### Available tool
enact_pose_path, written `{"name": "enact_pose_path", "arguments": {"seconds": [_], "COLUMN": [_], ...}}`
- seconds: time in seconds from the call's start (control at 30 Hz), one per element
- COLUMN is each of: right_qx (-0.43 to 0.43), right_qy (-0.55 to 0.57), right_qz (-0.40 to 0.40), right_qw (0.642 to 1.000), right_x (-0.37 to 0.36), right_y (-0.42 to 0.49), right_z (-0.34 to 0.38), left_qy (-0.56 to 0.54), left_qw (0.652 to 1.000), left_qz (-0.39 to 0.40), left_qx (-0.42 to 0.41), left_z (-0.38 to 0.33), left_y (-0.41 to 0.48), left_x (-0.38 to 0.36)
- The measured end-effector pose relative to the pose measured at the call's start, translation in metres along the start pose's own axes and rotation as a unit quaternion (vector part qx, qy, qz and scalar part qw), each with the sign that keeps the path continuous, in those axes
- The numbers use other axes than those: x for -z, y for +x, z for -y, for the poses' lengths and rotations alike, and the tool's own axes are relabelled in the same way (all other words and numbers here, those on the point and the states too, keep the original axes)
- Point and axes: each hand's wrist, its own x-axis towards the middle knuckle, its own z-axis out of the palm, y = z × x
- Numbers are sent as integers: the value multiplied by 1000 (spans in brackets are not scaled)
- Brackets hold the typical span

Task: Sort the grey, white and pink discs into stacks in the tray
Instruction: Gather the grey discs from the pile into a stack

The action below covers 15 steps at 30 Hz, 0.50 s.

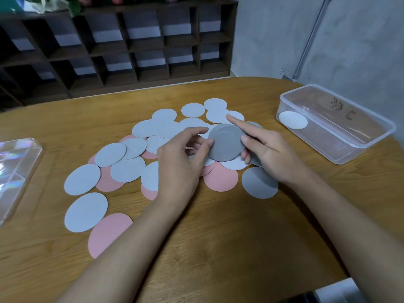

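Note:
Several white, pink and grey discs lie spread and overlapping on the wooden table (218, 237). A grey disc (226, 143) is lifted a little above the pile, held between both hands. My left hand (185, 156) pinches its left edge with thumb and fingers. My right hand (266, 154) grips its right edge, index finger stretched out over the top. Another grey disc (259, 183) lies flat below my right hand, next to a pink disc (220, 178). The clear plastic tray (371, 136) at the right holds one white disc (293, 120) in its near-left corner.
A clear lid (15, 171) with rainbow glints lies at the table's left edge. A dark wooden shelf unit (122, 44) stands behind the table. A grey wall with a pipe (310, 38) is at the right.

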Motion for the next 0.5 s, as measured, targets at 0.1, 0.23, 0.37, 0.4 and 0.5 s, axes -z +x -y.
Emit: {"name": "enact_pose_path", "arguments": {"seconds": [0.1,0.23,0.37,0.4,0.5], "right_qx": [7,60,65,58,40], "right_qy": [-41,-172,-168,-164,-142], "right_qz": [10,0,-40,-56,-91], "right_qw": [999,983,983,983,985], "right_x": [-3,-11,-7,-4,6], "right_y": [-2,0,0,1,3], "right_z": [2,7,8,7,2], "left_qy": [10,20,59,68,74], "left_qw": [1000,1000,996,994,972], "left_qz": [0,6,20,35,152], "left_qx": [2,-2,-59,-83,-163], "left_z": [2,5,4,3,0], "left_y": [2,3,2,0,-8], "left_x": [-1,-2,-2,-3,-6]}}
